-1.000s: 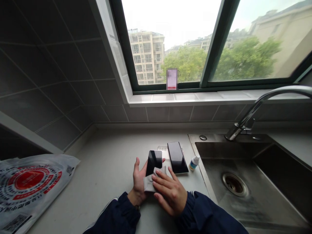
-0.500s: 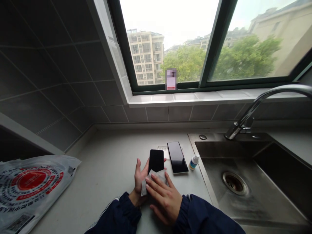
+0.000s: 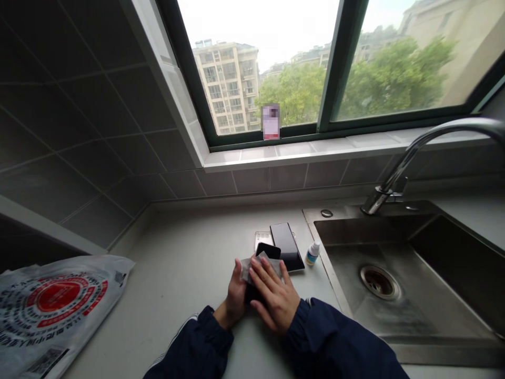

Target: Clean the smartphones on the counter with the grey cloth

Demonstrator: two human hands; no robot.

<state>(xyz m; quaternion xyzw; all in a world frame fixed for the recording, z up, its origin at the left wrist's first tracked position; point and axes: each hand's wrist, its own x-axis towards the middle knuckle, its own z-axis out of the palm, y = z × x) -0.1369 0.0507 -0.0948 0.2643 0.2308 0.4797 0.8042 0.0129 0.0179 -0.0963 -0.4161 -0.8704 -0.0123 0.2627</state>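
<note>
Left hand [image 3: 236, 292] is cupped under a dark phone [image 3: 265, 253], gripping its left edge, thumb up along the side. Phone is tilted, lifted just off the bench [image 3: 185, 247], near the bench's right edge where it meets the sink [image 3: 394, 316].

Right hand [image 3: 276, 295] lies flat over the phone screen, fingers spread, pressing a pale wipe [image 3: 252, 265] against the glass. Only the phone's top end shows past the wipe and fingers. Both hands are together on the phone, one under, one over. Dark blue sleeves with white stripes on both arms.

Just behind the held phone: a second dark phone [image 3: 287, 252] lies flat on the bench, screen up, long side running toward the back wall. A clear phone case [image 3: 262, 239] lies at its left, partly covered by the held phone. A small white dropper bottle [image 3: 312, 253] with a blue label stands just right of the second phone, right at the sink rim.

Sink is stainless, drain [image 3: 377, 280] visible, faucet [image 3: 418, 158] arcing over it from the back edge.

Front left corner of the bench: a white plastic bag [image 3: 55, 310] with red round print, lying flat, well apart from the hands.

Window sill above the back edge of the bench; small blurred item [image 3: 271, 122] standing on it.
</note>
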